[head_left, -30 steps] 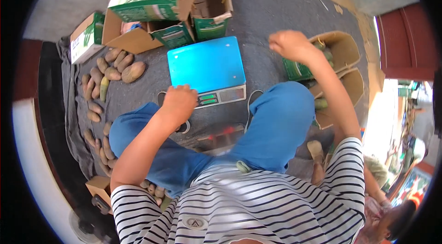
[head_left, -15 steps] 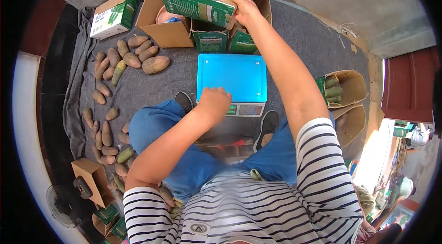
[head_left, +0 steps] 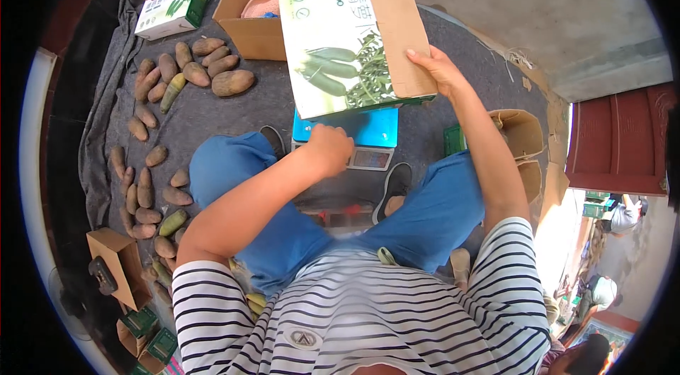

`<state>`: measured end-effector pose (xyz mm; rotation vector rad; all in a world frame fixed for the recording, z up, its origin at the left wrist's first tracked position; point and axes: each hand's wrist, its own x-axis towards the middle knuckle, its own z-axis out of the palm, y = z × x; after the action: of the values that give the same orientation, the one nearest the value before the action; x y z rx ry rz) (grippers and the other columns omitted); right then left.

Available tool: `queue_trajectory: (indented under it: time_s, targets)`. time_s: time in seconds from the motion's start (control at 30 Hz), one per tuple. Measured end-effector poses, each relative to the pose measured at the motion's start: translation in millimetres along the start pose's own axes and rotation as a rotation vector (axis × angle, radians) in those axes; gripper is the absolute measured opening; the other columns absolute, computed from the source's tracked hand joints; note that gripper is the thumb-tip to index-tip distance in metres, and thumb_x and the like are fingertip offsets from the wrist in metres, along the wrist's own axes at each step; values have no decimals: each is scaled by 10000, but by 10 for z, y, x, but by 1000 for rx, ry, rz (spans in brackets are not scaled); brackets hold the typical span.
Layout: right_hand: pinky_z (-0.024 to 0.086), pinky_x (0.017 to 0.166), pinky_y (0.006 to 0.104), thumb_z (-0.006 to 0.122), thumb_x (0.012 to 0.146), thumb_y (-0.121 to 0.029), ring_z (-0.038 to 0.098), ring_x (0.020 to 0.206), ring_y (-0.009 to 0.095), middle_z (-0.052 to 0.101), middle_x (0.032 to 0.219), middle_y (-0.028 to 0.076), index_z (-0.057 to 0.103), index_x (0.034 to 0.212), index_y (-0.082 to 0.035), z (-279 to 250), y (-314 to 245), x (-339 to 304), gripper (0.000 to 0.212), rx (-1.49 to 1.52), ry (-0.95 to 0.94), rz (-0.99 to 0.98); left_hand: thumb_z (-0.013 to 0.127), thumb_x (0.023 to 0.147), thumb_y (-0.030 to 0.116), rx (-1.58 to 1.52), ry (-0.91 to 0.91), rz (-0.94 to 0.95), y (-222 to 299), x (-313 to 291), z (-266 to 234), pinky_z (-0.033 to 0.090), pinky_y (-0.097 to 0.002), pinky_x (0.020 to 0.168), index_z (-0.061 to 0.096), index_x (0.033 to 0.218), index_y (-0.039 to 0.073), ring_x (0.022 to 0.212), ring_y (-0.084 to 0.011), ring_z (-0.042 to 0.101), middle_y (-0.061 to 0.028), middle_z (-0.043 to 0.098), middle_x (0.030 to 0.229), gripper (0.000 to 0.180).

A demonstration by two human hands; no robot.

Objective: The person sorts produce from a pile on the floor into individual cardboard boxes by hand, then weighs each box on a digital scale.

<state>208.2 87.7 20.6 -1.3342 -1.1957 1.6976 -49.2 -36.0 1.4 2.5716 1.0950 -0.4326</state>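
My right hand grips the right side of a cardboard carton, thumb on its brown flap. The carton is white and green with a picture of long green vegetables, and hangs tilted above the scale, covering the far part of the blue pan. At the scale's near left edge is my left hand, its fingers curled; anything inside them is hidden. The scale's display panel shows beside that hand. Both my legs flank the scale.
Several brown, earth-coated oblong roots and a greener one lie on the dark cloth at left. Behind them stands a closed carton. An open brown box holds something pink. Open cartons stand at right; another person is far right.
My right hand has brought the carton from the boxes at the back toward me, over the scale, turning its printed face up to me. My left hand stays by the scale.
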Motion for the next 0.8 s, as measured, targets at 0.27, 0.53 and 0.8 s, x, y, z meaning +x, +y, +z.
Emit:
queue_trajectory:
  time_s: [0.27, 0.53, 0.8]
  targets:
    - [487, 750, 336, 633, 847, -243, 631, 880, 216, 642, 966, 104, 603, 1053, -51, 507, -408, -747, 283, -901, -135, -355, 680, 720, 324, 7, -106, -8, -71, 1, 38, 489, -405, 727, 681, 921, 69, 890, -291, 630, -134, 638, 955, 325]
    - [474, 787, 421, 637, 813, -233, 585, 924, 350, 622, 940, 158, 567, 1117, -59, 564, 470, -630, 358, -1587, -345, -331, 679, 670, 279, -70, -254, 37, 5, 12, -114, 515, -387, 728, 715, 935, 106, 883, -260, 654, -102, 682, 941, 318]
    - [441, 896, 404, 668, 789, -326, 547, 1060, 321, 590, 1084, 162, 515, 1221, -76, 1190, -57, -656, 522, -1683, -429, -300, 695, 687, 254, -57, -292, -6, -53, -64, -230, 515, -385, 755, 705, 984, 108, 908, -243, 650, -73, 679, 973, 332]
